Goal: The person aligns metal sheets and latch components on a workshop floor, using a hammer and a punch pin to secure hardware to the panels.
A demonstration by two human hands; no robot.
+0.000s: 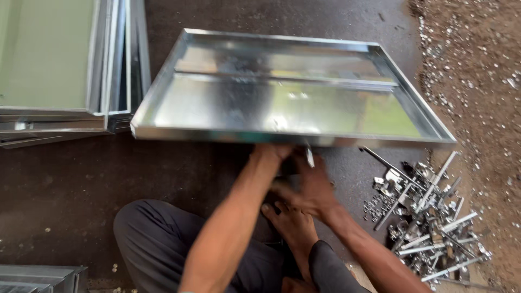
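Seen from above, seated on a dark floor (81, 184) with grey-trousered knees drawn up and a bare foot (290, 222) between them. Held out in front, a shallow galvanised metal tray (282, 103) with folded-up rims, open side facing up, its near edge tilted low toward the body and its far edge raised. Left hand (271, 153) up against the underside of the near rim, mostly hidden by it, so cannot tell whether its fingers are clenched or released. Right hand (309, 187) just below the same rim, fingers curled around a small slim metal piece (309, 157) that pokes up to touch the rim; blurred, so the grasp not fully clear. Off to the right on the floor, a loose heap of bolts, rods and brackets (429, 217), well apart from the hands. Further right, gravelly ground (477, 81). At upper left, a stack of similar metal panels (65, 70), just beside the tray's left corner. At lower left, another metal edge (38, 276).
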